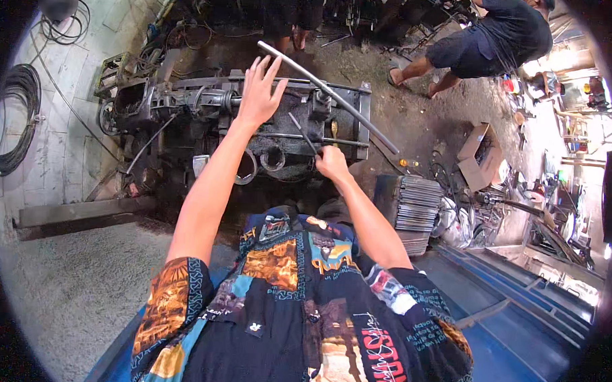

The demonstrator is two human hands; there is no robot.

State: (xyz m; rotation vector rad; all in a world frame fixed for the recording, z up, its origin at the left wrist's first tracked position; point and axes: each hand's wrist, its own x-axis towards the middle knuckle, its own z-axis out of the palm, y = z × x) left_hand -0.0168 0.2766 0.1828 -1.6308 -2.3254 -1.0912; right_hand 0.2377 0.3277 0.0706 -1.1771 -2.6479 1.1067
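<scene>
My left hand (259, 95) is raised above a dark, greasy lathe (215, 97), fingers spread and holding nothing. Close to its fingertips is the upper end of a long grey metal bar (336, 96), which slants across the right part of the lathe; whether they touch it I cannot tell. Closed fingers of my right hand (332, 163) grip the lower end of a thin dark metal rod (303, 131), its tip pointing up and left over the lathe bed. Just beyond that hand lies a small yellowish brush (334, 129). Two metal rings (273, 159) sit at the lathe's near side.
Stacked ribbed metal plates (419, 205) stand right of the lathe, with an open cardboard box (480, 157) beyond. A person in dark clothes (493, 39) is at the far right; another's legs (292, 15) show behind the lathe. Coiled cable (20, 117) hangs on the left wall.
</scene>
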